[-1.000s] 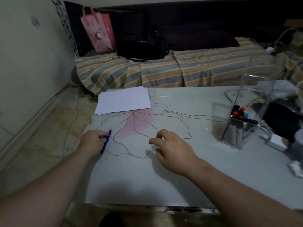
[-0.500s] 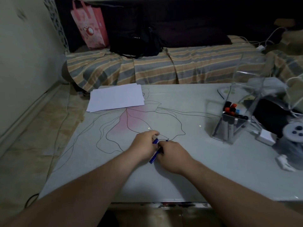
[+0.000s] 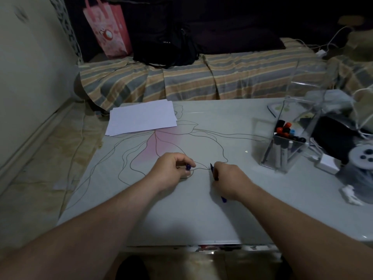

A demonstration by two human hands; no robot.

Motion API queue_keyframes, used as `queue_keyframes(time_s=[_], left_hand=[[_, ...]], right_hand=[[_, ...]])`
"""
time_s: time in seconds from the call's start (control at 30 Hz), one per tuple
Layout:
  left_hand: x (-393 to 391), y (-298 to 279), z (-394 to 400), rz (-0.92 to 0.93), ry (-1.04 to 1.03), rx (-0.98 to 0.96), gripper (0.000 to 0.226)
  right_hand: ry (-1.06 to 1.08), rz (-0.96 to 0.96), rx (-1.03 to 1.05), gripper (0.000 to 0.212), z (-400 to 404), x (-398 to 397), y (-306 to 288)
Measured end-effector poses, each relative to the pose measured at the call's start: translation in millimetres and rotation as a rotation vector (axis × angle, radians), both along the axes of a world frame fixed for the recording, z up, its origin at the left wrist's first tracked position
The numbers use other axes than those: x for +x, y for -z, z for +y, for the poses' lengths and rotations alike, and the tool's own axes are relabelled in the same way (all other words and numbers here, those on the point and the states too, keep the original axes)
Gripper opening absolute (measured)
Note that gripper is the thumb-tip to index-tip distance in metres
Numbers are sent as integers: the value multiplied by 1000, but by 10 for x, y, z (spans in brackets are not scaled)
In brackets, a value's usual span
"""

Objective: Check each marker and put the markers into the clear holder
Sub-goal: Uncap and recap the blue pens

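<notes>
My right hand [image 3: 229, 179] grips an uncapped blue marker [image 3: 214, 172] at the table's middle, its dark tip pointing up and away and its blue tail poking out below the hand. To its left, my left hand [image 3: 171, 171] pinches the marker's blue cap [image 3: 188, 167]. The two hands are a short gap apart. The clear holder [image 3: 279, 152] stands at the right of the table with several markers upright in it, red, black and blue caps showing.
A stack of white paper [image 3: 142, 117] lies at the table's far left. The table [image 3: 201, 215] bears a drawn flower outline. Right of the holder sit a white charger [image 3: 329, 165], a dark pouch and a spool. A striped sofa runs behind.
The left hand carried the blue marker from the left to the middle, met the right hand, and the two have pulled apart: cap in the left, marker body in the right.
</notes>
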State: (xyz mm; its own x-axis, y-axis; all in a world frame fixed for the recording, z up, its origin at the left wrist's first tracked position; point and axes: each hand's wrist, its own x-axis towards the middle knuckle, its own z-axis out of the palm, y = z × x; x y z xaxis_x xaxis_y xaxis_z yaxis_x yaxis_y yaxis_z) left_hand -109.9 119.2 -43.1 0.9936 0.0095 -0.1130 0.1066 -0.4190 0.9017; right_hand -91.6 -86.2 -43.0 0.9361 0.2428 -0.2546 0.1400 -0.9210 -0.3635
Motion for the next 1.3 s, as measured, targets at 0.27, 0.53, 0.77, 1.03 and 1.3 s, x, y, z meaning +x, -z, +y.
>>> queue_keyframes(time_s=[0.27,0.53,0.77,1.03,1.3], left_hand=[[68,4,49,-61,-8,296,17],[1,136,123,13,143,516,21],[74,143,93,-137,345,945,26],[41,27,2,-86,193,560,20],[8,-1,-8,-77,183,535,18]], right_hand=[[-30,-71,22,46,-250,87,-83],[-117,-60,-48,32,-340,83,-44],[-153,-87,-41,19,-360,52,-74],[-160,-164,17,29,-273,11,-186],[-191,-209,24,27,-224,3,-213]])
